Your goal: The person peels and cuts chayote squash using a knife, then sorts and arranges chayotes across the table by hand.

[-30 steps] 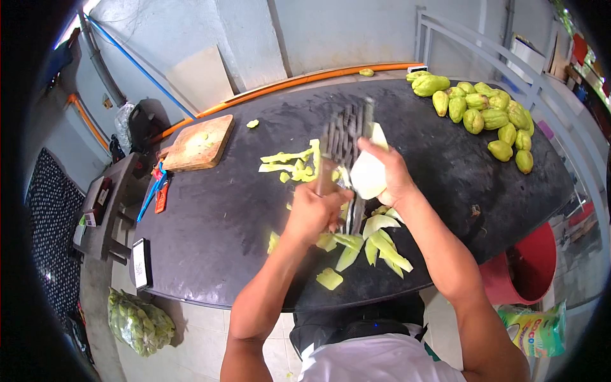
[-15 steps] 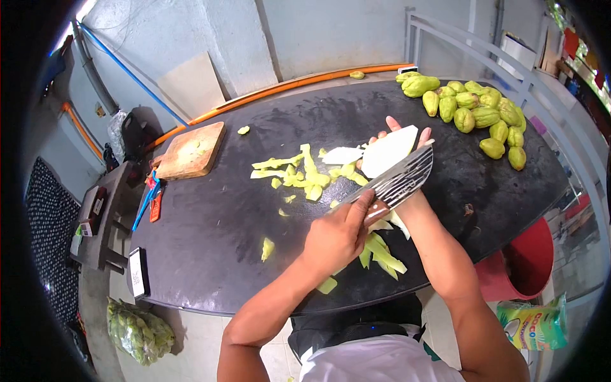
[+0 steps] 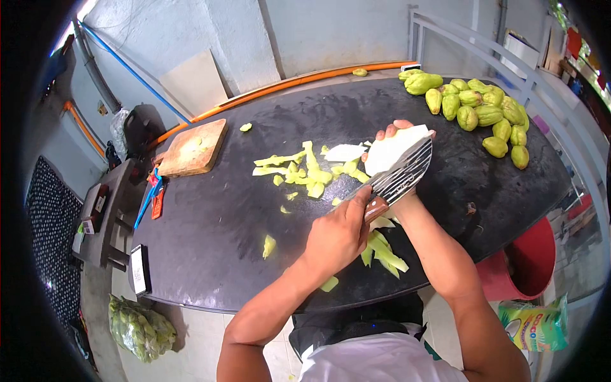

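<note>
Knife [image 3: 407,172] in the head view: left hand [image 3: 340,232] clamped round its handle [image 3: 377,209], right hand [image 3: 389,131] curled round a pale, peeled chayote [image 3: 393,153] just beside the blade [image 3: 417,163], over the dark counter [image 3: 210,248]. Trimming seems in hand; the next cut calls for a steady hold.

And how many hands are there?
2. The left hand grips the knife; the right hand, up beyond it, holds the white piece, which partly hides that hand. No others show.

Pale piece [image 3: 393,150] partly behind knife [image 3: 408,174]
</note>
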`<state>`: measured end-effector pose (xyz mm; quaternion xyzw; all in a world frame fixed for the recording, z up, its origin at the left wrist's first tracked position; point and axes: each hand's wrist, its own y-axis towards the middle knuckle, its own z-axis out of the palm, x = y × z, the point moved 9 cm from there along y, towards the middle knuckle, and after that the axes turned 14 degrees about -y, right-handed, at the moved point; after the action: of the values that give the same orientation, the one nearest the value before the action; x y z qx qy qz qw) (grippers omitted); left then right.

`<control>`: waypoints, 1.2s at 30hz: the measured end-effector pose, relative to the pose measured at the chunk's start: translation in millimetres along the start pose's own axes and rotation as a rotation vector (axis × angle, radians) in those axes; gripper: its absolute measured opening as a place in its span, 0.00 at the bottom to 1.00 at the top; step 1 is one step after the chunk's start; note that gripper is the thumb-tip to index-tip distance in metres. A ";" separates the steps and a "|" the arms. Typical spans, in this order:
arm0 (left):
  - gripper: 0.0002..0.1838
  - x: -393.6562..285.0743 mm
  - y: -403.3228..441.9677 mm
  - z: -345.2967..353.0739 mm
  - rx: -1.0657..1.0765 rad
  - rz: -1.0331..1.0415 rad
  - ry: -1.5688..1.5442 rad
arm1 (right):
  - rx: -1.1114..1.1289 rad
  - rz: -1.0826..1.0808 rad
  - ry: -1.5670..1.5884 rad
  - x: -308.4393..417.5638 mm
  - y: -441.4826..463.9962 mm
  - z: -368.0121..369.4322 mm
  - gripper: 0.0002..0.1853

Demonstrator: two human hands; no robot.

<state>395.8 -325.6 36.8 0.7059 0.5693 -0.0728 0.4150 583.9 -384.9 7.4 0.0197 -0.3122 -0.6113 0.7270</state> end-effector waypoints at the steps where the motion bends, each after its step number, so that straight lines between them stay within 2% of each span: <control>1: 0.37 0.6 0.1 0.0 0.000 -0.007 -0.007 | 0.012 0.027 0.016 -1.9 -0.6 0.9 0.37; 3: 0.36 1.3 1.1 1.5 0.026 -0.043 0.019 | 0.038 0.080 0.046 -3.7 -1.6 6.7 0.35; 6: 0.36 3.3 1.1 1.1 0.027 -0.064 0.021 | -0.018 0.320 0.035 -20.0 -12.8 11.5 0.34; 8: 0.35 3.4 2.1 0.4 0.023 -0.061 0.002 | -0.050 0.108 -0.024 -14.8 -7.3 0.9 0.34; 11: 0.34 1.4 3.2 -0.1 0.014 -0.048 -0.020 | -0.030 0.065 -0.044 -9.9 -5.7 4.4 0.34; 13: 0.34 3.2 4.3 0.8 -0.004 -0.032 -0.007 | 0.025 0.270 0.001 -21.1 -9.0 14.5 0.33; 14: 0.33 6.6 3.5 1.7 0.001 -0.053 0.000 | 0.035 0.341 -0.007 -25.8 -13.8 18.2 0.30; 17: 0.31 12.1 2.8 1.4 0.003 -0.095 0.005 | -0.023 0.158 -0.128 -19.8 -18.0 12.2 0.25; 18: 0.31 10.7 3.9 1.5 -0.011 -0.094 -0.008 | -0.013 0.034 -0.210 -12.3 -16.9 13.6 0.23; 21: 0.30 12.7 6.6 2.2 -0.041 -0.096 0.014 | 0.014 0.078 -0.188 -15.2 -14.2 14.3 0.23; 23: 0.28 18.4 7.4 -0.6 -0.064 -0.109 0.051 | 0.004 0.251 -0.218 -31.6 -10.5 -1.5 0.27; 26: 0.23 28.5 9.9 -19.5 -0.140 -0.180 0.062 | -0.276 0.400 -0.329 -34.6 -5.9 -18.1 0.41; 27: 0.21 32.8 10.1 -27.5 -0.181 -0.220 0.045 | -0.270 0.526 -0.265 -31.1 -10.9 -12.1 0.40; 30: 0.19 38.6 9.6 -43.7 -0.254 -0.239 -0.053 | -0.257 0.572 -0.262 -22.8 -0.8 -34.2 0.34; 33: 0.21 52.4 3.4 -48.3 -0.256 -0.306 -0.036 | -0.252 0.598 -0.212 34.1 -0.4 -16.7 0.31; 34: 0.21 58.4 2.1 -49.8 -0.235 -0.360 -0.049 | -0.135 0.511 -0.219 68.0 4.3 -19.7 0.31; 35: 0.22 63.4 0.8 -51.7 -0.205 -0.414 -0.064 | -0.155 0.369 -0.233 111.1 8.5 -28.0 0.27; 36: 0.22 60.7 1.5 -56.0 -0.232 -0.349 -0.096 | -0.113 0.231 -0.278 165.2 3.7 -28.1 0.26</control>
<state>397.1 -243.0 38.8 0.5398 0.6671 -0.1109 0.5013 610.1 -542.7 57.4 -0.1417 -0.3753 -0.5372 0.7420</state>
